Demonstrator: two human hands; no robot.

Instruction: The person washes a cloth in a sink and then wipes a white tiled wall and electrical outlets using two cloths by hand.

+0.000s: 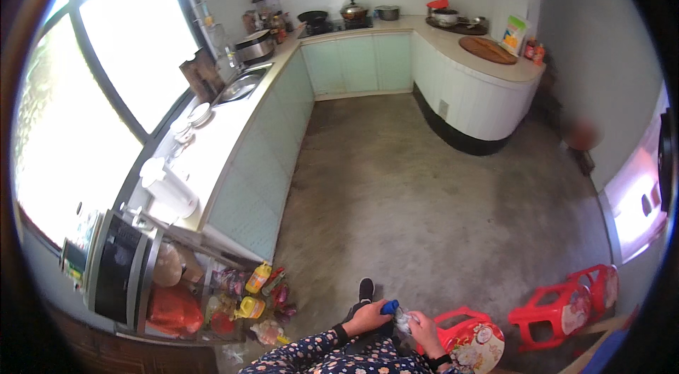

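Observation:
At the bottom centre, my left hand [367,317] is closed around a small blue object [390,307], whose kind I cannot tell. Just to the right, my right hand [423,329] grips a crumpled, whitish, see-through item [404,322], perhaps plastic. The two items meet or overlap between my hands. Both wrists wear dark bands over or beside dark floral sleeves. A red plastic stool [467,339] with a flowered seat stands close by my right hand. Below my hands, one black shoe [366,289] shows on the concrete floor.
More red stools [551,315] stand at the lower right. Yellow bottles [258,277] and bags lie by a shelf rack [143,289] at lower left. Counters [254,124] with a sink [241,86], a gas stove [339,27] and a round wooden board [488,50] line the kitchen.

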